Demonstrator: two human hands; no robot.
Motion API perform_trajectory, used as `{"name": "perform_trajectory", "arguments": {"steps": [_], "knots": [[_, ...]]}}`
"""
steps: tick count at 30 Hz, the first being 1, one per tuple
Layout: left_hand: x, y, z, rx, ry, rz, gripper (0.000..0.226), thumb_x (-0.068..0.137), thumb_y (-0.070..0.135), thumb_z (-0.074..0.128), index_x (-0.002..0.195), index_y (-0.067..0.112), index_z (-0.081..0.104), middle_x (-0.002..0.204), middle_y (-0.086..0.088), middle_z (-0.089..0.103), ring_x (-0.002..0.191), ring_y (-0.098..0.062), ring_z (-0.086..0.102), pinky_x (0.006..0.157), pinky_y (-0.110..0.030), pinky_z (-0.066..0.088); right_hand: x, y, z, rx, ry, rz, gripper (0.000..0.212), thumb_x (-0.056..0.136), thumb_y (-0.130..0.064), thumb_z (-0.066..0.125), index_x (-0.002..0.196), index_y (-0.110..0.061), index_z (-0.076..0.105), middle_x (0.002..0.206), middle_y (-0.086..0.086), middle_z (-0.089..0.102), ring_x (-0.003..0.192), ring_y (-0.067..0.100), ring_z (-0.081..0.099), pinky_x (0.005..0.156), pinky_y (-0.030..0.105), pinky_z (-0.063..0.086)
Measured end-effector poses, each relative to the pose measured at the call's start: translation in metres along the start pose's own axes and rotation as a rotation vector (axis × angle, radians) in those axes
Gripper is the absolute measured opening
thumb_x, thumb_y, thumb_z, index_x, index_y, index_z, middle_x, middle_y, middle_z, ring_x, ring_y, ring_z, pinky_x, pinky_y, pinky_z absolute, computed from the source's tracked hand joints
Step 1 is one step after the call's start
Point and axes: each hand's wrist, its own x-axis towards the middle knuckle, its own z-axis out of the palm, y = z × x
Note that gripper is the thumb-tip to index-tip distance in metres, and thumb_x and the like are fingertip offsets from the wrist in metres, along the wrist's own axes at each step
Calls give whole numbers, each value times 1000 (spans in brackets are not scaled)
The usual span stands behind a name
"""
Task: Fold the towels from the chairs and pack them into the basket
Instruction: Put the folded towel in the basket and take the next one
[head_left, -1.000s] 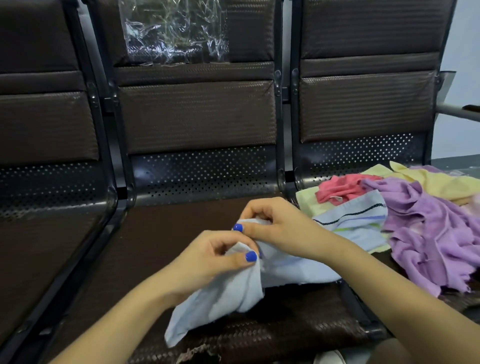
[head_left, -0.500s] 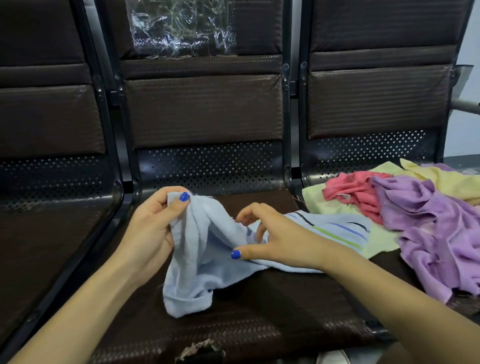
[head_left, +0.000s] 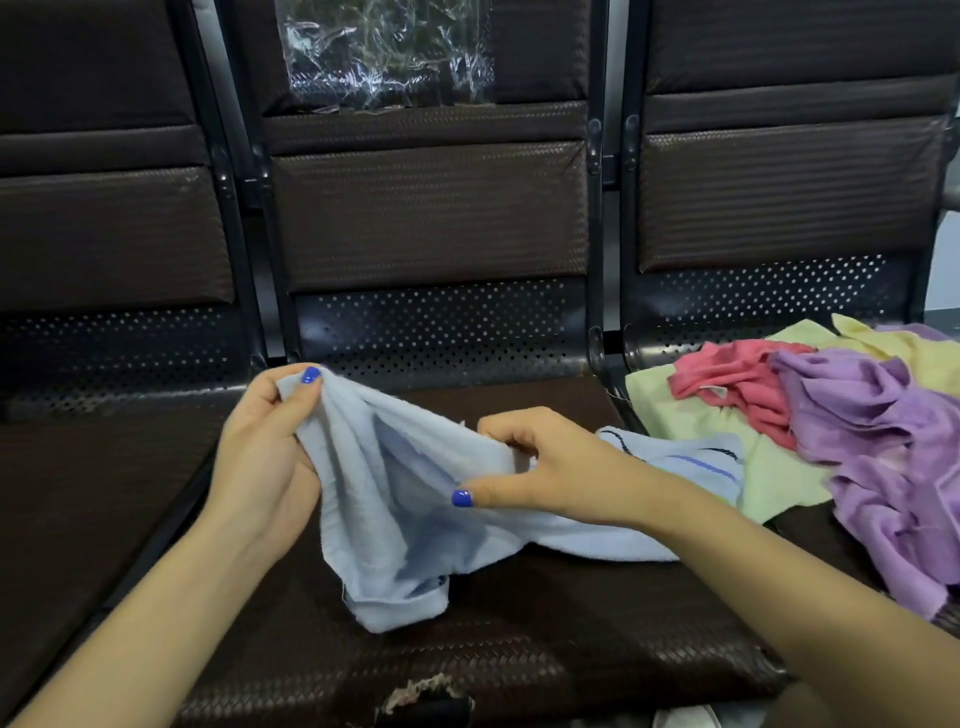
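Spreading: pale blue cloth towel, bunched a second ago, now drawn apart above the brown woven chair seat.
Fingers: left hand and right hand pinch its edge.
Meaning: folding can start.

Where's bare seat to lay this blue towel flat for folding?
The left seat is bare. The middle seat is free in front of the blue towel, bar a torn patch at its front edge. The right seat is crowded with the purple towel, pink towel and yellow ones.
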Motion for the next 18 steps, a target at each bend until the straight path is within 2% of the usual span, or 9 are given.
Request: {"name": "perform_trajectory", "arguments": {"steps": [2,4,7,9,11,14,15,16,18], "knots": [[7,2,-14,-32,89,24,20,98,11,46,83,17,58,73,4,66,67,-4,65,64,-18,56,-2,0,-2,7,-134,24,36,84,-18,71,62,-17,43,60,-10,35,59,8,33,55,21,27],[16,4,-32,-54,154,50,19,99,11,45,85,16,57,79,2,65,72,-6,65,69,-20,57,-5,0,-4,26,-236,75,32,85,-13,69,65,-10,44,62,1,34,58,13,33,52,19,28],[31,5,-62,-83,256,62,13,99,10,45,93,15,55,91,-1,61,88,-11,63,83,-27,55,-5,0,-11,85,-264,117,29,84,-17,70,67,-4,51,65,17,44,60,23,44,53,36,37],[40,5,-79,-75,297,90,12,99,10,45,94,15,54,91,0,59,88,-11,61,84,-26,54,-5,2,-18,106,-240,128,29,80,-24,71,71,0,58,70,24,55,63,26,53,57,43,40],[45,7,-93,-77,332,134,10,99,10,45,97,13,54,90,0,59,85,-9,62,79,-22,53,-6,3,-26,98,-198,160,25,78,-30,69,71,-7,64,70,15,62,65,21,59,60,42,45],[48,7,-111,-118,373,147,24,97,14,48,118,6,56,110,-9,62,103,-18,64,87,-27,53,-6,8,-37,38,-46,175,24,85,-23,69,68,-12,55,65,-2,52,63,11,52,59,29,40],[45,7,-111,-105,347,144,23,96,15,48,116,5,57,111,-10,61,106,-21,62,89,-29,53,-6,12,-40,-44,15,196,24,88,-20,64,69,-15,51,66,-4,50,64,11,50,60,30,38],[41,7,-107,-82,315,138,16,96,15,48,105,7,58,103,-7,62,102,-21,62,87,-29,52,-6,18,-44,-173,76,236,21,90,-20,60,72,-19,48,70,-4,52,68,14,51,63,34,39],[29,7,-88,-54,278,142,17,98,12,47,83,14,55,76,4,63,79,-11,62,72,-23,53,-8,31,-53,-500,164,346,12,91,-21,51,81,-24,45,79,-2,57,78,21,54,69,40,42]]}}
